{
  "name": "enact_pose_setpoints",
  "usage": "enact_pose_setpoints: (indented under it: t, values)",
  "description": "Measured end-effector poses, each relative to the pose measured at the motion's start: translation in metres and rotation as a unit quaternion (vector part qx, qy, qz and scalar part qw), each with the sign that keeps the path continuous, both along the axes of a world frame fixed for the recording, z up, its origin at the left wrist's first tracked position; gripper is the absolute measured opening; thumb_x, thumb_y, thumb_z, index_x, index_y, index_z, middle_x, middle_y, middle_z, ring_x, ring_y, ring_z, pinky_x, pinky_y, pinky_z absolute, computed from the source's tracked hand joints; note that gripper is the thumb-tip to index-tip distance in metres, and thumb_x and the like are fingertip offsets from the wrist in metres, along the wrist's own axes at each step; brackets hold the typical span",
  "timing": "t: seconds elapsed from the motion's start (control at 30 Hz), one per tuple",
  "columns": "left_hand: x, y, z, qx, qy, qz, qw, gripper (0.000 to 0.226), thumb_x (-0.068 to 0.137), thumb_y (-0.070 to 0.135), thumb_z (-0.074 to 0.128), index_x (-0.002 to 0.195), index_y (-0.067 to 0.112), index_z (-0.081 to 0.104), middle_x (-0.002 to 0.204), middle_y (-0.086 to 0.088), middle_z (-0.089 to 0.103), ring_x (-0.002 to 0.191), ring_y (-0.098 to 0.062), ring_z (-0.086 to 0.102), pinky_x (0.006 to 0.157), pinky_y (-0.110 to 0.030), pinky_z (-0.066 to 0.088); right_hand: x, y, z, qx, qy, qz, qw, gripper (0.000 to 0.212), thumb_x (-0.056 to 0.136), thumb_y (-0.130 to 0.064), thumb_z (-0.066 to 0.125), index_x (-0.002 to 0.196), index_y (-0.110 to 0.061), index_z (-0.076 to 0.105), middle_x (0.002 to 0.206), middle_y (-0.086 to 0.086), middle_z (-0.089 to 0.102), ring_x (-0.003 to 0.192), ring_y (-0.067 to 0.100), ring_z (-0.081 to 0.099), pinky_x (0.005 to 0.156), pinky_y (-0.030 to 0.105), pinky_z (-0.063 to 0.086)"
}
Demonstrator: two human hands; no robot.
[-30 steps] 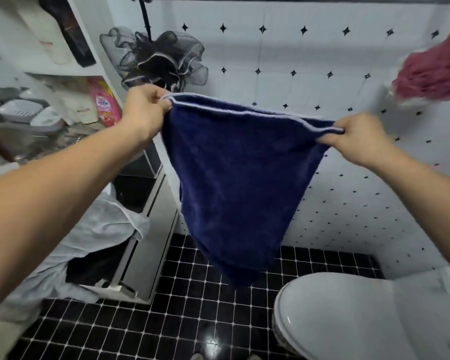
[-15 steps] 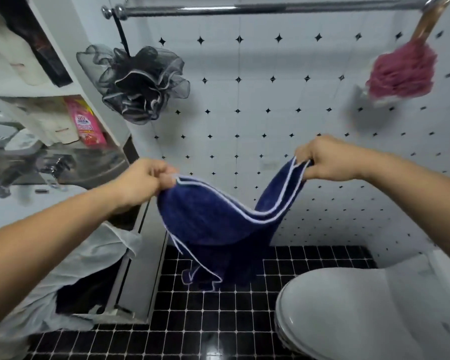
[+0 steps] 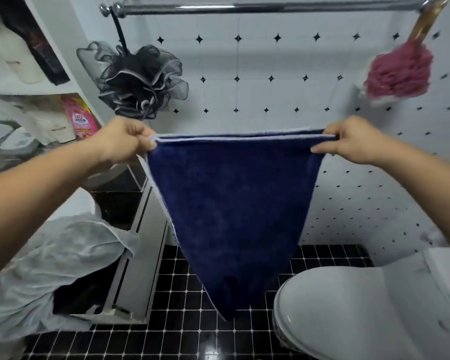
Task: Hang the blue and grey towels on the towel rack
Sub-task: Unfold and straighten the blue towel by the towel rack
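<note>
A dark blue towel (image 3: 234, 203) with white piping hangs stretched between my hands, its top edge taut and level, its body tapering to a point above the floor. My left hand (image 3: 125, 140) pinches the left corner and my right hand (image 3: 348, 139) pinches the right corner. The chrome towel rack (image 3: 257, 7) runs across the wall well above the towel's top edge. A pale grey towel (image 3: 52, 268) lies crumpled at the lower left, draped over the cabinet edge.
A black mesh bath sponge (image 3: 140, 79) hangs from the rack's left end and a pink sponge brush (image 3: 400, 71) from its right end. A white toilet lid (image 3: 361, 313) sits at lower right. Shelves with bottles (image 3: 37, 61) stand at the left.
My hands have pulled apart, and the slack, sagging blue towel is now stretched taut and flat. The view tilted up, showing more of the rack.
</note>
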State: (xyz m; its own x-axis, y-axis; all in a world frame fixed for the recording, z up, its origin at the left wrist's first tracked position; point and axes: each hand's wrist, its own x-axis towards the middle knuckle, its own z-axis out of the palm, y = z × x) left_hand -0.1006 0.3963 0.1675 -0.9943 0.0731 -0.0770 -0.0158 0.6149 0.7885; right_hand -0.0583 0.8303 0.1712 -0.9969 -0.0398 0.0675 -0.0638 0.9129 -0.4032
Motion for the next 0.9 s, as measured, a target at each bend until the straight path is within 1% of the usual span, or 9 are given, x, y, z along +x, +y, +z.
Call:
enact_pose_setpoints:
  t: [0.13,0.23,0.3,0.37,0.43,0.53,0.67,0.77,0.9]
  values:
    - [-0.006,0.031,0.005,0.109,0.079,0.123,0.983,0.030,0.099,0.007,0.045,0.073,0.019,0.052,0.072,-0.005,0.051,0.063,-0.021,0.052,0.035,-0.030,0.053,-0.001,-0.019,0.000,-0.160,0.038,-0.022,0.986,0.033,0.074,-0.021,0.082,0.091,-0.017,0.054,0.067,0.005,0.060,0.054,0.018,0.055,0.055,0.031,0.042]
    - [0.002,0.025,0.003,0.211,0.043,0.152,0.965,0.031,0.102,0.006,0.039,0.075,0.017,0.051,0.078,-0.005,0.049,0.073,-0.021,0.052,0.041,-0.030,0.057,0.022,-0.021,-0.006,-0.196,-0.095,0.038,0.975,0.055,0.070,-0.028,0.086,0.114,-0.032,0.054,0.065,0.000,0.059,0.048,0.006,0.053,0.053,0.029,0.044]
    - [0.012,0.007,-0.007,0.197,-0.032,0.100,0.975,0.024,0.100,0.001,0.040,0.080,0.008,0.052,0.081,-0.012,0.047,0.077,-0.025,0.052,0.045,-0.028,0.058,0.042,-0.024,-0.018,-0.160,-0.252,0.146,0.943,0.037,0.072,-0.027,0.083,0.104,-0.032,0.066,0.065,-0.010,0.063,0.051,0.007,0.048,0.052,0.021,0.041]
    - [0.027,-0.006,-0.021,0.077,-0.141,0.005,0.987,0.015,0.100,0.001,0.042,0.090,0.002,0.053,0.088,-0.016,0.047,0.081,-0.030,0.052,0.046,-0.028,0.058,0.051,-0.024,-0.031,-0.113,-0.335,0.209,0.912,0.008,0.078,-0.020,0.078,0.082,-0.020,0.071,0.060,-0.011,0.060,0.053,0.008,0.044,0.053,0.017,0.037]
    - [0.031,-0.010,-0.033,0.033,-0.164,-0.007,0.986,0.015,0.101,0.001,0.042,0.091,0.001,0.053,0.088,-0.016,0.048,0.081,-0.030,0.053,0.045,-0.027,0.057,0.041,-0.020,-0.038,-0.133,-0.258,0.134,0.947,0.013,0.084,-0.016,0.074,0.074,-0.011,0.069,0.052,-0.011,0.055,0.049,0.006,0.045,0.051,0.017,0.036]
    - [0.012,0.003,-0.028,0.142,-0.037,0.118,0.982,0.012,0.100,0.002,0.043,0.095,0.000,0.053,0.090,-0.017,0.049,0.084,-0.029,0.054,0.043,-0.027,0.057,0.020,-0.024,-0.035,-0.234,-0.096,-0.047,0.966,0.032,0.086,-0.028,0.072,0.064,-0.012,0.056,0.048,-0.005,0.039,0.043,0.012,0.029,0.044,0.022,0.024]
    - [-0.007,0.006,-0.021,0.183,0.053,0.135,0.972,0.023,0.100,0.004,0.044,0.080,0.013,0.051,0.080,-0.005,0.052,0.073,-0.019,0.055,0.046,-0.027,0.058,0.018,-0.043,-0.035,-0.312,-0.101,0.058,0.943,0.018,0.081,-0.038,0.071,0.081,-0.020,0.071,0.066,-0.010,0.062,0.060,0.010,0.050,0.062,0.024,0.040]
    - [-0.005,-0.004,-0.028,0.154,0.047,0.099,0.982,0.016,0.101,0.004,0.044,0.089,0.007,0.056,0.080,-0.006,0.054,0.072,-0.018,0.054,0.047,-0.024,0.058,0.017,-0.045,-0.046,-0.404,-0.126,0.055,0.904,0.022,0.092,-0.016,0.064,0.114,-0.019,0.069,0.107,-0.002,0.076,0.098,0.014,0.070,0.087,0.034,0.056]
    - [0.003,-0.006,-0.038,0.168,0.020,0.073,0.983,0.011,0.097,0.002,0.053,0.091,0.004,0.062,0.084,-0.010,0.062,0.075,-0.018,0.060,0.055,-0.021,0.059,0.017,-0.046,-0.069,-0.464,-0.130,-0.022,0.876,0.029,0.082,0.007,0.069,0.110,-0.001,0.069,0.105,0.015,0.075,0.096,0.028,0.073,0.084,0.039,0.060]
